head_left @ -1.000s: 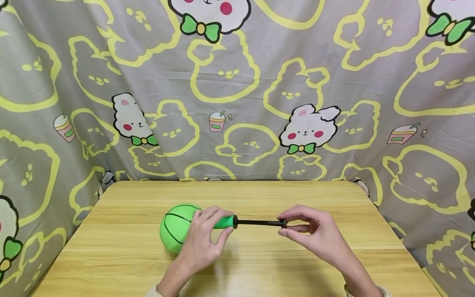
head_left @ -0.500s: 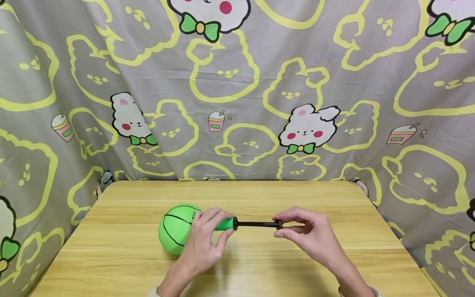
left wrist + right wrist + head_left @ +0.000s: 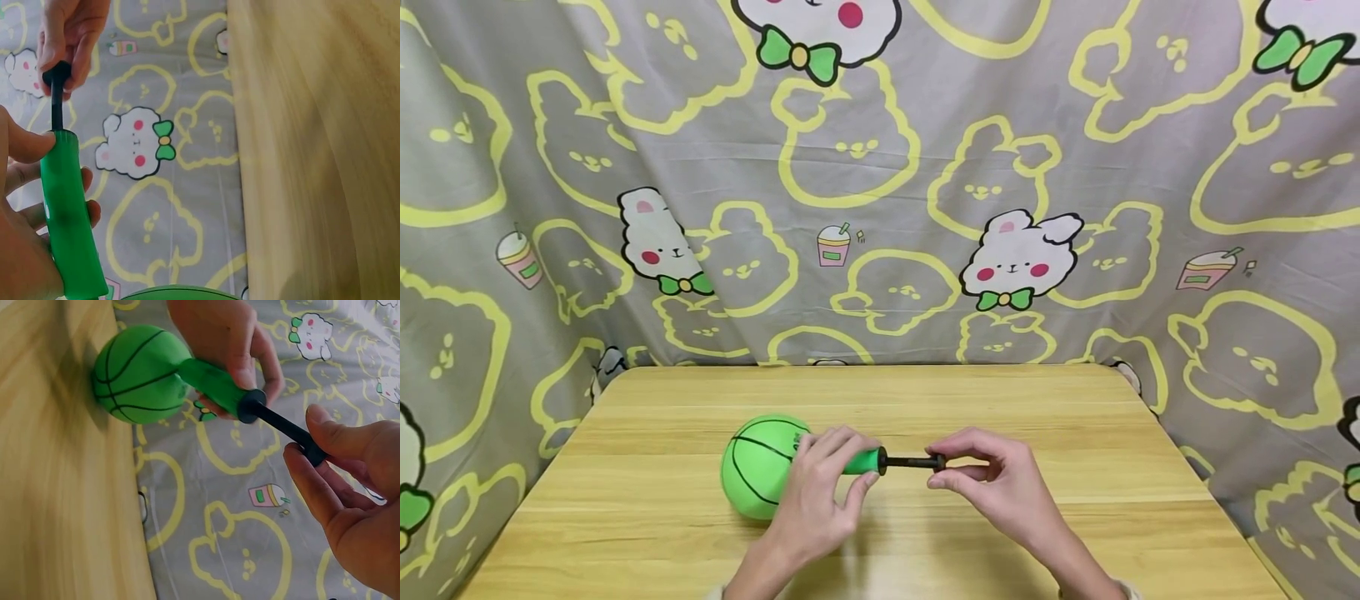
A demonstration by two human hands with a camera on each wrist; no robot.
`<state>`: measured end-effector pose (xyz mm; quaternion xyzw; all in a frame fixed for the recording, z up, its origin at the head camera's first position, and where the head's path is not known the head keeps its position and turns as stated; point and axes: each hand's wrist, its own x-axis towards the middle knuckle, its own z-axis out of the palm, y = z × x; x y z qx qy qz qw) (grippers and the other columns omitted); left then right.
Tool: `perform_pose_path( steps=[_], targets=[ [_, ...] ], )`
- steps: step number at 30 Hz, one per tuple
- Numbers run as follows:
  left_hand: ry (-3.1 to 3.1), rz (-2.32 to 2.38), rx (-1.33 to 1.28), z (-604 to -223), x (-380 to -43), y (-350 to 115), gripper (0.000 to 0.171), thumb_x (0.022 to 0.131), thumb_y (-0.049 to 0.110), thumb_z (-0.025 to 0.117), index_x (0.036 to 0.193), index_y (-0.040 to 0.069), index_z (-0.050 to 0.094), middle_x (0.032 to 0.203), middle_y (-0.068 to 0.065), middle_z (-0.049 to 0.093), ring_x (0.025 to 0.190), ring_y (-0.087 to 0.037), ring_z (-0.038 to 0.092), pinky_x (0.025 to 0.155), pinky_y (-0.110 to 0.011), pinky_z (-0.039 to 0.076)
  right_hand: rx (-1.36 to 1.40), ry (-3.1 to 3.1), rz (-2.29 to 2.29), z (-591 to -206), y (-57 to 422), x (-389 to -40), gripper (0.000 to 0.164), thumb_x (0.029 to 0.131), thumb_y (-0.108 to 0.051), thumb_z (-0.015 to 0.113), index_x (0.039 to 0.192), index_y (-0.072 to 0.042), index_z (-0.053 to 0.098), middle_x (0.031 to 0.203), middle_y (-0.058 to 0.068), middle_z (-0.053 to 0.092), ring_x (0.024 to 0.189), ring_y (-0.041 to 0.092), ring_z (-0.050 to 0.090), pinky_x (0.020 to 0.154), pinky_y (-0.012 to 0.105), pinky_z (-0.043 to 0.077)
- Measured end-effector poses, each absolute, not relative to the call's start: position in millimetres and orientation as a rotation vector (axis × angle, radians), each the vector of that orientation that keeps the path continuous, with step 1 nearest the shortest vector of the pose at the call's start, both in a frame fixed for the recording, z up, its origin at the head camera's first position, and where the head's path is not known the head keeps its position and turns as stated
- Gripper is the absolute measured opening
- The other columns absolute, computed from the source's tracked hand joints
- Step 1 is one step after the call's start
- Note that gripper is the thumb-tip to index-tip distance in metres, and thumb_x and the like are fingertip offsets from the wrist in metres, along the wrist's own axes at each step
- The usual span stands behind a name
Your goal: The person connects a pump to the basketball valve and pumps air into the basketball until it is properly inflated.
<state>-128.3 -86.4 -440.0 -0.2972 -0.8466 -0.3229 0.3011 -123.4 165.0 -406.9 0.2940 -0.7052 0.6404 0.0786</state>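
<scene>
A green hand pump (image 3: 65, 206) with a black end cap and a black plunger rod (image 3: 912, 462) is held level between my hands. My left hand (image 3: 822, 492) grips the green barrel, its fingers wrapped round it. The black handle (image 3: 312, 453) at the rod's end is pinched between thumb and fingers of my right hand (image 3: 996, 479). A short length of rod shows between cap and handle. Left of the pump, a green ball (image 3: 139, 375) with black basketball lines sits on the table, and the pump's far end points into it. The nozzle itself is hidden.
The wooden table (image 3: 1075, 408) carries the ball near its left middle. A grey curtain (image 3: 880, 183) printed with yellow outlines and white rabbits hangs behind the table and along both sides.
My right hand has moved left toward my left hand, pushing the rod further into the barrel, so less of it shows. My left hand keeps its grip; the ball stays nearly in place.
</scene>
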Motion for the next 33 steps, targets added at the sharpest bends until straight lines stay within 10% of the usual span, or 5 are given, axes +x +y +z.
perform_pose_path(
  steps=[33],
  targets=[
    [-2.262, -0.850, -0.914, -445.7, -129.0, -80.8, 0.025, 0.093, 0.026, 0.072, 0.117, 0.020, 0.069, 0.110, 0.010, 0.066, 0.105, -0.010, 0.063, 0.090, -0.037, 0.041, 0.885, -2.206, 1.921, -416.0, 149.8, -121.1, 0.023, 0.084, -0.005, 0.083, 0.105, -0.007, 0.075, 0.105, 0.009, 0.073, 0.098, 0.025, 0.072, 0.075, 0.038, 0.060]
  ],
)
